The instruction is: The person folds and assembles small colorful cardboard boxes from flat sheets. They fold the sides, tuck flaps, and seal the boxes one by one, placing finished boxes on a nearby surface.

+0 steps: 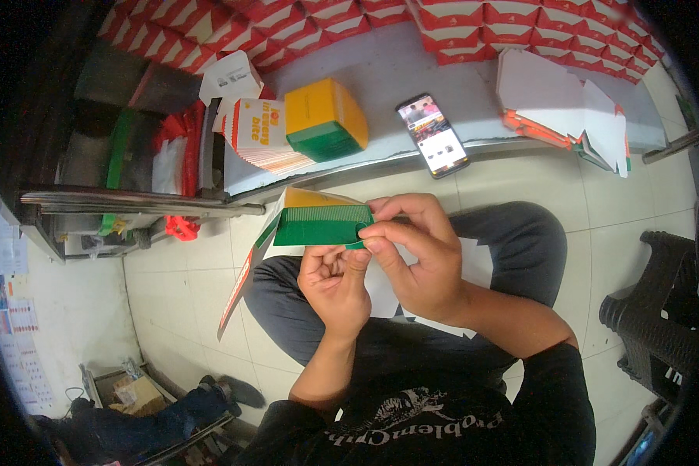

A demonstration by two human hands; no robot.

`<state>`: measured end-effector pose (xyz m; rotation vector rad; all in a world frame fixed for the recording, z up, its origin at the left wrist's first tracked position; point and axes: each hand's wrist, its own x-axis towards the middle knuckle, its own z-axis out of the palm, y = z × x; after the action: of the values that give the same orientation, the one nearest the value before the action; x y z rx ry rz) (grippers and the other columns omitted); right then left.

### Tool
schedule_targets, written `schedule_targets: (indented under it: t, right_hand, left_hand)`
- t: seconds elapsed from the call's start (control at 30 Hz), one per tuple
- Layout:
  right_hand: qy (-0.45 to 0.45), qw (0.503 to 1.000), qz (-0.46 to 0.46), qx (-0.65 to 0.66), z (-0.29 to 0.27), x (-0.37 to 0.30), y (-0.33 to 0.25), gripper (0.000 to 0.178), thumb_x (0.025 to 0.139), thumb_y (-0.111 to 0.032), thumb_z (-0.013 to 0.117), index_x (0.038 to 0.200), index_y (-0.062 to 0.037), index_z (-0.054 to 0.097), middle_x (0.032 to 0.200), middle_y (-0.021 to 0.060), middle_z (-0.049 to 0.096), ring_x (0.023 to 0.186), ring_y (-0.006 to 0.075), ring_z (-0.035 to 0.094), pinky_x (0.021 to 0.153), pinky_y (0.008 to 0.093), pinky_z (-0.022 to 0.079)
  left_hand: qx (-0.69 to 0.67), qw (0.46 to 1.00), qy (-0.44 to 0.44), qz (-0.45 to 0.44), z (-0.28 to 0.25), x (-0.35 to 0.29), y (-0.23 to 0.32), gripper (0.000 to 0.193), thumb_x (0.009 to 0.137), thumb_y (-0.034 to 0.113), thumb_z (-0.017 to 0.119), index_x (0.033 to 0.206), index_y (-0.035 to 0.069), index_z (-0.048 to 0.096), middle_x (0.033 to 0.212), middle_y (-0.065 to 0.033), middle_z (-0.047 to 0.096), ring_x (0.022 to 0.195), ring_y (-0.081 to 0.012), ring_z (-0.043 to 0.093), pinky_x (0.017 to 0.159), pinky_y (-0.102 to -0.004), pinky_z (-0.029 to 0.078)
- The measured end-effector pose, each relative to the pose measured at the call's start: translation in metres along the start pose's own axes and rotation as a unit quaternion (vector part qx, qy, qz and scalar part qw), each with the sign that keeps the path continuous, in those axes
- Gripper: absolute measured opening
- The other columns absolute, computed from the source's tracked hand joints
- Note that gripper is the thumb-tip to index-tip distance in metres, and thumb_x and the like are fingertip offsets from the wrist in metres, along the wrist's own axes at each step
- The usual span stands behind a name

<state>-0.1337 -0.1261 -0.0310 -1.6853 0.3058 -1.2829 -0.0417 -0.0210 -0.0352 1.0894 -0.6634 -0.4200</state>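
A partly folded paper carton [322, 226] with a green side, a yellow panel and a white flap with a red edge is held above my lap. My left hand [336, 289] supports its underside, with the thumb at the lower right edge. My right hand [421, 260] pinches the carton's right end, where a small green tab is bent between thumb and fingers. The fingertips of my right hand partly cover that end. White flat cardboard pieces [474, 268] lie on my lap, behind my hands.
On the grey surface ahead are a yellow-and-green folded box [326, 120], a stack of flat cartons [266, 155], a phone [432, 136] with its screen lit, and more flat cartons [555, 109]. Rows of red-and-white boxes [512, 35] stand behind. A metal rack is left, a black plastic stool [652, 303] right.
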Motion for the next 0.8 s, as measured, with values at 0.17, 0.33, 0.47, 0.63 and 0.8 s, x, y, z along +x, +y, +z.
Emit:
schedule_targets:
  t: [0.17, 0.33, 0.47, 0.63, 0.8]
  right_hand:
    - [-0.055, 0.997, 0.024, 0.047, -0.004, 0.001, -0.009, 0.020, 0.095, -0.001, 0.074, 0.115, 0.0006, 0.075, 0.127, 0.0184, 0.060, 0.110, 0.0272, 0.071, 0.088, 0.0366, 0.062]
    - [-0.119, 0.987, -0.106, -0.028, -0.005, 0.007, -0.006, 0.039, 0.086, 0.000, 0.077, 0.124, 0.0033, 0.073, 0.152, 0.0285, 0.050, 0.126, 0.0398, 0.062, 0.097, 0.0422, 0.060]
    - [-0.133, 0.969, -0.171, -0.116, -0.006, 0.011, -0.002, 0.031, 0.086, -0.002, 0.078, 0.116, 0.0052, 0.073, 0.148, 0.0290, 0.055, 0.123, 0.0411, 0.062, 0.097, 0.0429, 0.060]
    - [-0.154, 0.949, -0.218, -0.170, -0.010, 0.010, 0.005, 0.021, 0.086, -0.003, 0.076, 0.105, 0.0052, 0.070, 0.139, 0.0269, 0.061, 0.121, 0.0404, 0.062, 0.096, 0.0438, 0.061]
    - [-0.151, 0.939, -0.204, -0.233, -0.009, 0.009, -0.004, 0.021, 0.087, -0.009, 0.074, 0.105, 0.0003, 0.070, 0.131, 0.0202, 0.065, 0.118, 0.0380, 0.064, 0.094, 0.0436, 0.061]
  left_hand:
    - [0.013, 0.999, -0.030, 0.012, -0.015, 0.004, -0.005, 0.040, 0.099, 0.007, 0.076, 0.133, -0.002, 0.057, 0.127, -0.0160, 0.071, 0.115, -0.0226, 0.071, 0.100, -0.0346, 0.057]
    - [-0.016, 1.000, -0.003, -0.005, -0.018, 0.011, 0.005, 0.043, 0.106, 0.016, 0.068, 0.141, -0.003, 0.053, 0.134, -0.0153, 0.067, 0.118, -0.0244, 0.069, 0.101, -0.0378, 0.058]
    - [0.011, 0.999, 0.019, -0.024, -0.014, 0.016, 0.026, 0.047, 0.109, 0.024, 0.063, 0.145, -0.002, 0.049, 0.133, -0.0159, 0.067, 0.117, -0.0241, 0.068, 0.101, -0.0383, 0.056]
    - [-0.234, 0.960, -0.005, -0.153, -0.029, 0.032, 0.052, 0.069, 0.114, 0.055, 0.034, 0.147, -0.004, 0.049, 0.141, -0.0214, 0.065, 0.124, -0.0358, 0.068, 0.109, -0.0490, 0.054]
    - [-0.161, 0.953, 0.131, -0.223, -0.028, 0.029, 0.040, 0.053, 0.114, 0.038, 0.043, 0.139, -0.007, 0.055, 0.137, -0.0212, 0.066, 0.123, -0.0318, 0.068, 0.106, -0.0456, 0.055]
